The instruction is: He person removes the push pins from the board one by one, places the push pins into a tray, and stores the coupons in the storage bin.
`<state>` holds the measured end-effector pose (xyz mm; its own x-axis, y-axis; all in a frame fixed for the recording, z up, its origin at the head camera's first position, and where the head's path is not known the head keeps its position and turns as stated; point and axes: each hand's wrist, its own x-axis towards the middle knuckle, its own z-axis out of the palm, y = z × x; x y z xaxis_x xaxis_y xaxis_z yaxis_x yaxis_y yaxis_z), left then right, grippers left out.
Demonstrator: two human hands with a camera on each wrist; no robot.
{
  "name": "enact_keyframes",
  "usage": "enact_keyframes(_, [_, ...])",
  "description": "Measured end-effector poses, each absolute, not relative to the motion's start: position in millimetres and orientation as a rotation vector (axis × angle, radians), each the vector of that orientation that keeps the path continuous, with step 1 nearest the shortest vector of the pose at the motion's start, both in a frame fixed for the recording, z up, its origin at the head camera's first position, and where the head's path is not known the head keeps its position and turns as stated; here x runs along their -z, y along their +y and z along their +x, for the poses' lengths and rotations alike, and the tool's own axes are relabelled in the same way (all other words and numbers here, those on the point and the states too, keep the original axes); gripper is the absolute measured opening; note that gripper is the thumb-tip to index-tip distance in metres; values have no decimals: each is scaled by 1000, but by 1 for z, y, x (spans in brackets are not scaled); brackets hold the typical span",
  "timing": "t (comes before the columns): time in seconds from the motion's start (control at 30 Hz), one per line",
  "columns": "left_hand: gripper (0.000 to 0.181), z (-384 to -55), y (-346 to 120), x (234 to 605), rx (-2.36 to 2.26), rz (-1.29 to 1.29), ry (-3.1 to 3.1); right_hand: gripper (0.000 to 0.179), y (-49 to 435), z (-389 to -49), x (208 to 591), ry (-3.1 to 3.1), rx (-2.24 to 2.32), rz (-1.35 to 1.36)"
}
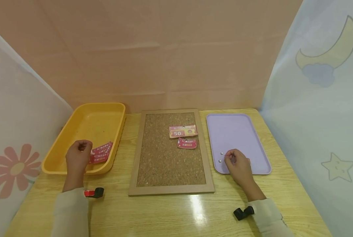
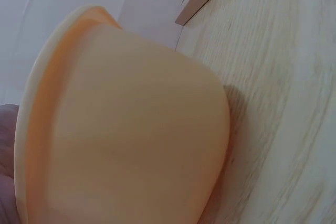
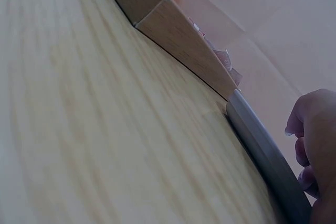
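Note:
At the left, my left hand (image 1: 79, 154) is over the near part of a yellow plastic bin (image 1: 121, 123), its fingers bent. Several red printed coupons (image 1: 100, 153) lie in the bin right beside its fingertips. In the left wrist view only a sliver of that hand shows behind the bin's outer wall (image 2: 131, 124). My right hand (image 1: 238, 164) is over the near left corner of a lilac tray (image 1: 235, 131), with thumb and index finger brought together. Two small shiny tacks (image 1: 220, 161) lie beside its fingertips. I cannot tell whether either hand pinches anything.
Between bin and tray lies a cork board (image 1: 167, 168) with a wooden frame. A larger yellow and pink coupon (image 1: 183, 131) and a smaller red coupon (image 1: 187, 143) are fixed at its upper right. A fabric backdrop (image 1: 164, 56) stands behind the wooden table (image 1: 152, 214).

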<state>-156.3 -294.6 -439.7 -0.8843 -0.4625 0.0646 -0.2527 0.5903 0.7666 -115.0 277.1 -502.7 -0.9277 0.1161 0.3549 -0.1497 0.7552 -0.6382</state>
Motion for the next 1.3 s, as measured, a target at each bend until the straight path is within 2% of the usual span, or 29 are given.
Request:
enact_keyframes(0.67, [35,-152,-281,432,1171,488,-2377,4,275,-115,506,-2566,-995,11])
enact_keyframes(0.8, [33,-156,-258,420,1173,361,-2387,4,276,-113,504,-2552,-982,29])
enact_keyframes(1.03, [28,-162,-200,410,1206,-75,-2467,5,277,-115,499,-2524,-980,62])
enact_keyframes(1.3, [25,-161,-134,414,1327,-334,-2712,7,257,-128,487,-2546,-1040,213])
